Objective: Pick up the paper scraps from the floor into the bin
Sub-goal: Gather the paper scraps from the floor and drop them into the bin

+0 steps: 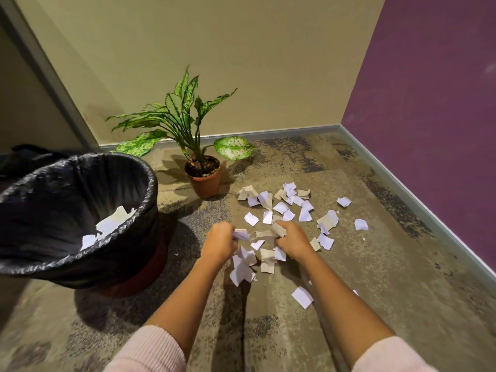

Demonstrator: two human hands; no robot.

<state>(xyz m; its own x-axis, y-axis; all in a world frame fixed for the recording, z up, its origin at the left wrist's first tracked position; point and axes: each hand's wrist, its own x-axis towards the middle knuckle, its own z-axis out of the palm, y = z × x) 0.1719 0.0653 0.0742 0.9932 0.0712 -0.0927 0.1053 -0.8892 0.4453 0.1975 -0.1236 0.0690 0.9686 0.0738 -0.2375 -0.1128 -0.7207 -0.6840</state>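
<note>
Several white and beige paper scraps (284, 208) lie scattered on the carpet in the middle of the head view. My left hand (218, 244) is closed around a few scraps at the near left of the pile. My right hand (291, 241) is closed on more scraps beside it, a short gap between the two hands. More scraps lie under and just in front of both hands. The bin (80, 259), lined with a black bag, stands to my left and tilts toward me. A few paper pieces lie inside it.
A potted plant (204, 178) in a brown pot stands behind the pile, close to the beige wall. A purple wall (429, 103) with a grey skirting runs along the right. Single scraps (302, 297) lie nearer to me on the carpet.
</note>
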